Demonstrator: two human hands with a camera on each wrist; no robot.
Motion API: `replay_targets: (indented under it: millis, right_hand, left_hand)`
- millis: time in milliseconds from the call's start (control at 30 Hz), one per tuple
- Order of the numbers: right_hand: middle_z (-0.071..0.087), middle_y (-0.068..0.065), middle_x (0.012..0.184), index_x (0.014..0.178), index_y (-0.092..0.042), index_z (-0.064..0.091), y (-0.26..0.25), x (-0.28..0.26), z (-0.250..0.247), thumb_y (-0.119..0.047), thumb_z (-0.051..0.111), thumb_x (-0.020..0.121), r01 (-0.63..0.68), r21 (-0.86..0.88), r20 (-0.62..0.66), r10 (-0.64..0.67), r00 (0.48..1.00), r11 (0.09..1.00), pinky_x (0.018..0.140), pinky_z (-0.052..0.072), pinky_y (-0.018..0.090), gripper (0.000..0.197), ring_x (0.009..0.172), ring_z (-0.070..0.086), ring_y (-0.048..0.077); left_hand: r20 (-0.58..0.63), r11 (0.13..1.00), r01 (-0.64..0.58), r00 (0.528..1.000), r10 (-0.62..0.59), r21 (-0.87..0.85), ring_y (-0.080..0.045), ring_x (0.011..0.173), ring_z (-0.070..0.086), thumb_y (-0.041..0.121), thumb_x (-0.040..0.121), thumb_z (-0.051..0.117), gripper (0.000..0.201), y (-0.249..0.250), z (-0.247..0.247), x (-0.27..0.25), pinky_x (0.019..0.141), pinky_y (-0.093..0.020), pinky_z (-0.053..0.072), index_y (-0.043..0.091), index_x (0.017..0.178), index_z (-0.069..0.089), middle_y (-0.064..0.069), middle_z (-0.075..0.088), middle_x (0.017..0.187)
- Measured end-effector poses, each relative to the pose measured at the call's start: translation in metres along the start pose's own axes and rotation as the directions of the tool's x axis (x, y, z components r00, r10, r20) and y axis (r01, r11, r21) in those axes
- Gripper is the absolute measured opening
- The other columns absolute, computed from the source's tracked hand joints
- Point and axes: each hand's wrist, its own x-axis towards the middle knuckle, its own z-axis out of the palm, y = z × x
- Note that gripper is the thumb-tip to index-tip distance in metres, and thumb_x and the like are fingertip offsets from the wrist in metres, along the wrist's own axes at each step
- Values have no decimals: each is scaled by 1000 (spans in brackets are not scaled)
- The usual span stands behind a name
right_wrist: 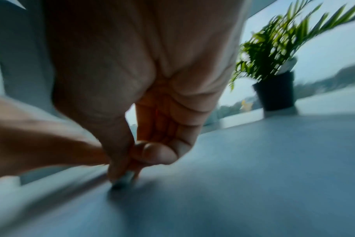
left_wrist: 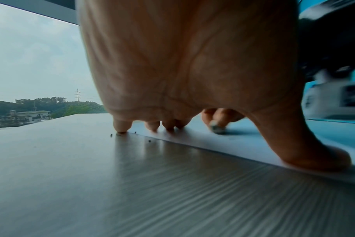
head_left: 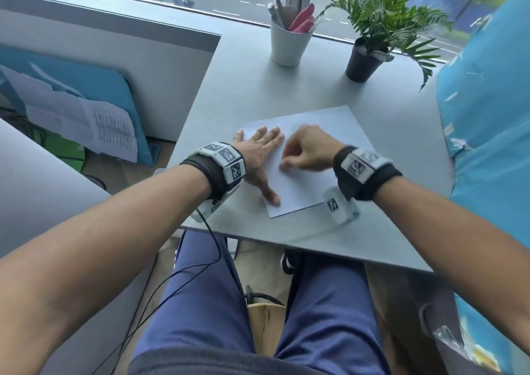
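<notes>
We see a pale, plain sheet of paper (head_left: 329,128) lying flat and askew on the grey counter (head_left: 258,87), near its front edge. Our left grip (head_left: 259,156) presses it with straight, spread fingers. Our right grip (head_left: 308,152) curls, its fingertips pinched together on the sheet. The blur hides whether they hold anything.

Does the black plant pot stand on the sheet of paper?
No, the black plant pot stands on the bare table, well behind the sheet of paper and apart from it.
</notes>
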Motion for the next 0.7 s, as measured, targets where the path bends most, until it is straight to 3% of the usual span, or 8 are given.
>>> replay_targets:
  millis: [67, 133, 233, 333, 433, 567, 633, 700]
  right_hand:
    - [76, 6, 83, 87, -10, 78, 10, 20, -15, -24, 73, 80, -77, -8, -112, 76, 991, 997, 76, 55, 25, 17, 78, 70, 18]
    - [76, 6, 85, 90, -9, 78, 13, 26, -16, -23, 72, 81, -99, 10, -164, 99, 981, 995, 76, 53, 22, 17, 80, 70, 17]
    - [74, 2, 76, 82, -13, 77, -4, -2, 4, -21, 72, 80, -23, 15, -82, 24, 996, 1000, 70, 57, 26, 10, 69, 67, 14]
    - [72, -3, 72, 80, -16, 77, -15, -24, 15, -21, 74, 80, 31, 34, 84, -34, 996, 999, 65, 55, 21, 6, 65, 65, 9]
    - [74, 1, 76, 84, -14, 79, -2, 3, -3, -24, 75, 79, -30, 21, -28, 31, 999, 999, 69, 56, 26, 12, 68, 66, 13]
    - [75, 6, 83, 88, -11, 78, 9, 28, -10, -25, 72, 81, -132, 25, -170, 135, 976, 991, 71, 50, 20, 16, 75, 67, 14]
    - [74, 3, 78, 82, -12, 77, 2, 11, -1, -23, 71, 80, -111, 59, -160, 119, 980, 992, 72, 56, 25, 13, 71, 66, 14]
    - [73, -1, 72, 78, -15, 77, -6, -12, 9, -22, 72, 80, -56, 89, -55, 61, 997, 994, 67, 57, 25, 8, 66, 66, 12]
  left_hand:
    - [-1, 1000, -2, 1000, 2, -5, -17, 147, -24, 79, 51, 76, 152, 1, -2, -2, 118, -57, -10, 22, 154, -20, 6, -26, 160]
    - [3, 1000, 1, 1000, -1, -5, -18, 147, -24, 80, 51, 75, 152, 2, -3, -3, 117, -58, -10, 22, 153, -20, 5, -26, 160]
    - [5, 1000, 7, 1000, -7, -4, -16, 146, -25, 81, 49, 74, 153, 1, -1, 0, 118, -57, -11, 22, 153, -21, 7, -27, 159]
    - [-1, 1000, 11, 1000, -11, -3, -15, 146, -26, 84, 46, 73, 155, -1, 0, 1, 117, -56, -12, 22, 153, -21, 8, -28, 159]
    - [3, 1000, 8, 1000, -8, -14, -16, 146, -26, 82, 48, 74, 154, 0, 0, 1, 117, -56, -12, 23, 153, -21, 7, -28, 159]
    - [4, 1000, 14, 1000, -14, -27, -17, 146, -25, 81, 49, 75, 152, 1, -2, 0, 117, -57, -12, 24, 153, -21, 7, -27, 160]
    - [4, 1000, 10, 1000, -10, -19, -16, 146, -26, 81, 49, 75, 153, 0, -1, 1, 117, -57, -12, 23, 153, -21, 7, -27, 159]
    - [-1, 1000, 12, 1000, -12, -14, -15, 146, -26, 82, 47, 75, 155, -1, 0, 1, 117, -56, -12, 24, 153, -22, 9, -28, 159]
